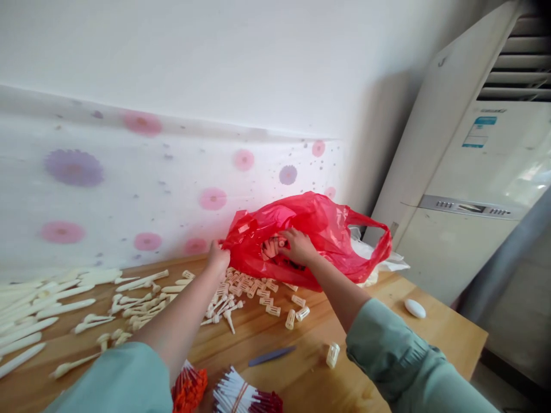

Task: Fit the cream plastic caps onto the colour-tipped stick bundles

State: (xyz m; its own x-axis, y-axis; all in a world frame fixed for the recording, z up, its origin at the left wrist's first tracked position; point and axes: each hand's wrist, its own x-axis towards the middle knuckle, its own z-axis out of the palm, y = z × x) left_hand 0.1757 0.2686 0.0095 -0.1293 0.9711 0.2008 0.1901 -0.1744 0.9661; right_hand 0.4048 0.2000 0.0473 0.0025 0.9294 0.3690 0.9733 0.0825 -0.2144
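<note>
A red plastic bag [331, 229] lies on the wooden table against the wall, its mouth facing me. My left hand [218, 258] is closed on the left edge of the bag's mouth. Inside the opening is my right hand [297, 246], its fingers bent against pale pieces with dark slots [272, 246]; what exactly they grip is hard to make out. Just in front of the bag lie many small slotted cream plastic cylinders [252, 287]. Beside them are pale pointed plastic pieces [224, 307].
Long cream plastic parts [30, 321] cover the table's left side. Near the front edge lie a bundle of white sticks with dark red ends [243, 393], an orange-red bundle [189, 387] and a grey-blue strip [272, 355]. A white oval object [415, 308] is at right, by an air conditioner [465, 172].
</note>
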